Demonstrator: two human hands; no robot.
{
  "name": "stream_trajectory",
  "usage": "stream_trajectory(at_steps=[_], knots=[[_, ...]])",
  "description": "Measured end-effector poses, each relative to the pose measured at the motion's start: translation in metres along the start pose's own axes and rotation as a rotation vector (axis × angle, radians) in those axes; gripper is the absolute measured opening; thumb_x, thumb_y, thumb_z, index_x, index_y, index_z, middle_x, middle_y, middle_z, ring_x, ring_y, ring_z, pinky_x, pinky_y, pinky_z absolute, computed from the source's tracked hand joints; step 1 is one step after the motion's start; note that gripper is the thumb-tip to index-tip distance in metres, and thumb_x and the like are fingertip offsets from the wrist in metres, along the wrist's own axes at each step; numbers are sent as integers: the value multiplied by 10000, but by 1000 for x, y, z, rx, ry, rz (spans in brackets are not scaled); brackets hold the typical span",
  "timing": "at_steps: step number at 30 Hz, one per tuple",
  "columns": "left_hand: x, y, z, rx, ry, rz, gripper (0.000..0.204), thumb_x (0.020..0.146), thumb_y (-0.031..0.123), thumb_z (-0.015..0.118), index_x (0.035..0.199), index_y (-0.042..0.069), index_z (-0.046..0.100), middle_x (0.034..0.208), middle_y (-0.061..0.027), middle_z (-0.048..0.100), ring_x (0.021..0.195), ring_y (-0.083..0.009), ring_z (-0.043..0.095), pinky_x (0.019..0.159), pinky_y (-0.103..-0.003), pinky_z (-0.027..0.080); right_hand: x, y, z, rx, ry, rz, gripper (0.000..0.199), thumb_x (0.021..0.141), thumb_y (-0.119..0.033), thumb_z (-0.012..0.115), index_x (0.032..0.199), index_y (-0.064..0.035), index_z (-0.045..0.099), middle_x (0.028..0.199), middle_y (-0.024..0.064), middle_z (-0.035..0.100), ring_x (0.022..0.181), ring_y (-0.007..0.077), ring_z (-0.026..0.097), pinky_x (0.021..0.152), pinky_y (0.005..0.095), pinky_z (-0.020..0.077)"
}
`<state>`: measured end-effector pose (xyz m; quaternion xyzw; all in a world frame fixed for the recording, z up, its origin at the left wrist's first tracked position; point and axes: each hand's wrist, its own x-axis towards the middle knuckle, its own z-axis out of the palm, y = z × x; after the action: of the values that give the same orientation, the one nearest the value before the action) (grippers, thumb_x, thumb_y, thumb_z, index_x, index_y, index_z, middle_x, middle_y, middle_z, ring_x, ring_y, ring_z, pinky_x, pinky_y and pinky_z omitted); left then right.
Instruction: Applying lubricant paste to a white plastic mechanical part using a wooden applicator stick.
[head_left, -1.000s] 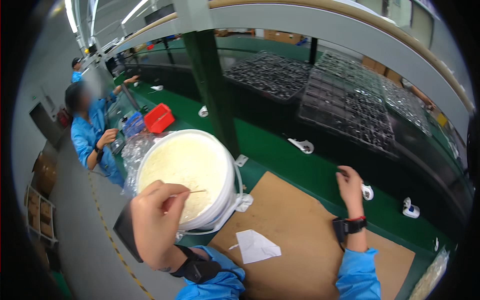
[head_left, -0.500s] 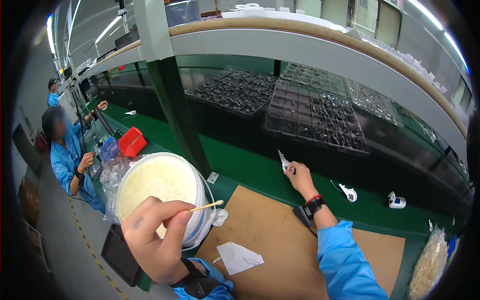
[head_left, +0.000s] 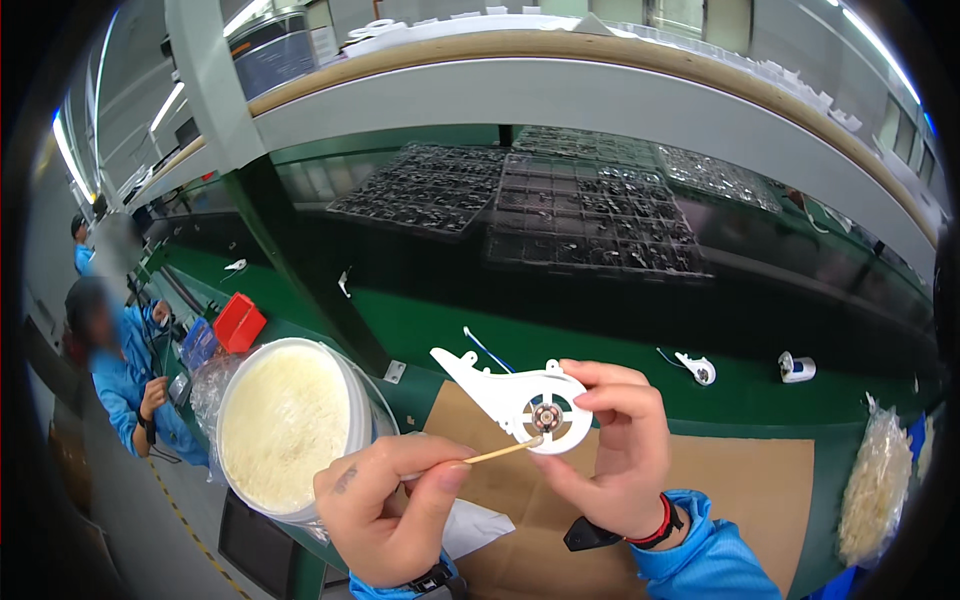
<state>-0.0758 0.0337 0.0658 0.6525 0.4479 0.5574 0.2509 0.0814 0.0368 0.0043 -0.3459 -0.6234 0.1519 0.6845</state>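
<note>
Right hand (head_left: 625, 445): glossy blue sleeve (head_left: 708, 552), red cord (head_left: 664, 522), angular black wrist module (head_left: 590, 536). Left hand (head_left: 392, 508): blue cuff (head_left: 362, 588), black wristband (head_left: 434, 580).

Green work surface (head_left: 760, 412) bears brown cardboard sheet (head_left: 740, 490), red bin (head_left: 239, 323), filled clear bag (head_left: 875, 485), round-ended white part (head_left: 704, 373) and white cylindrical part (head_left: 797, 369)

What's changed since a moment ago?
The right hand, empty at first, has taken a white part off the green surface and drawn it nearer. The left hand has carried its thin stick rightward from the bucket to that part. The bucket and paper stayed put.
</note>
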Motion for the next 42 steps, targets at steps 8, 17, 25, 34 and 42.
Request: stream_trajectory(at_steps=[8,17,25,34,42], knots=[[-7,1,5,51,-7,144,142,741,131,617,701,-5,607,573,-51,583,493,-80,475,471,-203,317,-3,-14,-6,-38,62,-120,486,588,-4,818,979,-13,530,1096,180,536,1008,296,579,806,333,515],[-11,-2,9,132,63,205,89,699,81,617,715,-6,619,579,-55,591,493,-90,497,473,-201,338,-2,-15,-9,-60,46,-146,460,584,7,812,960,-18,548,1099,178,539,1004,301,581,789,339,520],[-10,-3,6,148,12,217,74,689,63,630,725,-1,624,604,-49,609,511,-93,517,481,-199,353,-1,-16,-15,-152,-75,-159,492,580,25,784,944,-50,461,1075,156,470,1023,288,549,833,364,513],[-9,-8,7,129,2,305,103,660,29,667,751,3,626,615,-67,616,506,-105,513,483,-208,361,-5,-15,-12,-40,7,-140,460,605,-5,806,982,-12,543,1113,190,530,1023,306,573,803,342,520],[-7,-10,8,149,16,379,164,593,6,684,747,13,627,582,-61,572,493,-113,478,472,-217,331,-3,-16,-12,-54,-8,-126,474,602,-14,811,985,-11,533,1110,193,537,1022,296,576,810,334,513]])
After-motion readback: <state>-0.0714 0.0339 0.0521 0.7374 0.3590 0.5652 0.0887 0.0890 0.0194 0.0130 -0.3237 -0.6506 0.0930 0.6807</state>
